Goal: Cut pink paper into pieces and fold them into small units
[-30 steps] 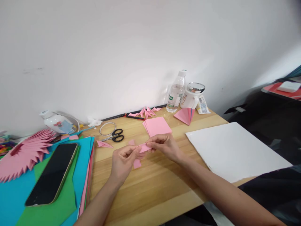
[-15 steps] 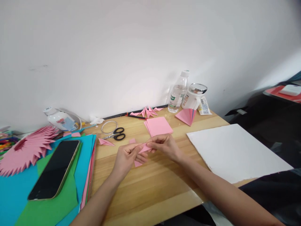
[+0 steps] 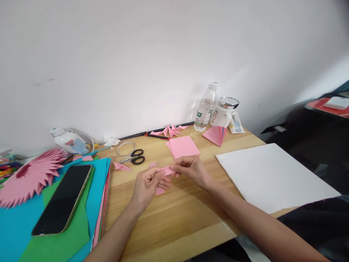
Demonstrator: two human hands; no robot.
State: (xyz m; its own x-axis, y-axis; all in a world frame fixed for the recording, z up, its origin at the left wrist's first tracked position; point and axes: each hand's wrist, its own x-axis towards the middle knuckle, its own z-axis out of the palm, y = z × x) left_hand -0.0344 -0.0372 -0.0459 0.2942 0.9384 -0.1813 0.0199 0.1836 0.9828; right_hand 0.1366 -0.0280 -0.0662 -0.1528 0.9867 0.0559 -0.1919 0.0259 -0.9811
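Both my hands meet over the wooden table (image 3: 177, 218), pinching a small folded pink paper piece (image 3: 166, 170) between them. My left hand (image 3: 147, 185) grips its left end with closed fingers. My right hand (image 3: 189, 169) pinches the right end. Just beyond my hands lies a stack of pink paper squares (image 3: 182, 146). A small pink scrap (image 3: 159, 190) rests on the table under my left hand.
Black scissors (image 3: 133, 157) and a wire ring lie behind my hands. A phone (image 3: 61, 199) rests on blue and green sheets at left, beside a pink folded fan (image 3: 29, 174). A water bottle (image 3: 205, 107), a mug and folded pink pieces stand by the wall. A white board (image 3: 272, 176) lies at right.
My hands have barely moved; my fingers shifted slightly on the folded pink piece, which now lies flatter between them.
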